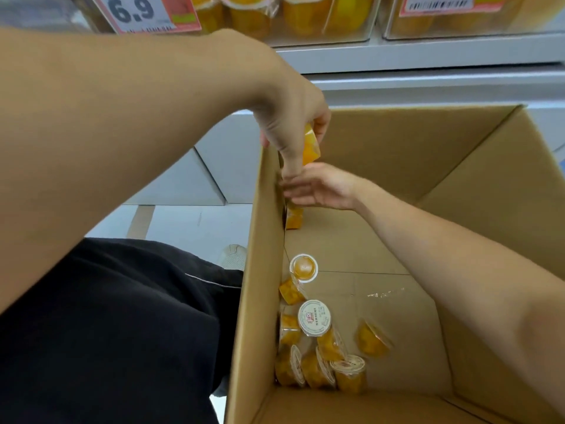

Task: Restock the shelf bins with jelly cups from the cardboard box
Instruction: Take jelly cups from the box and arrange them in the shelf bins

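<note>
My left hand point(290, 123) hangs fingers-down from a bent wrist, fingers curled in a grip. My right hand point(321, 188) sits just beneath it, fingers extended toward my left, nearly touching the left fingertips. Both forearms bare, converging from opposite sides.

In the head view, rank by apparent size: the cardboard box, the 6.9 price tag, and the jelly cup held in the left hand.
1. cardboard box, by far the largest.
2. price tag, cut off by the frame's top edge.
3. jelly cup held by the left hand, partly hidden by fingers.
</note>
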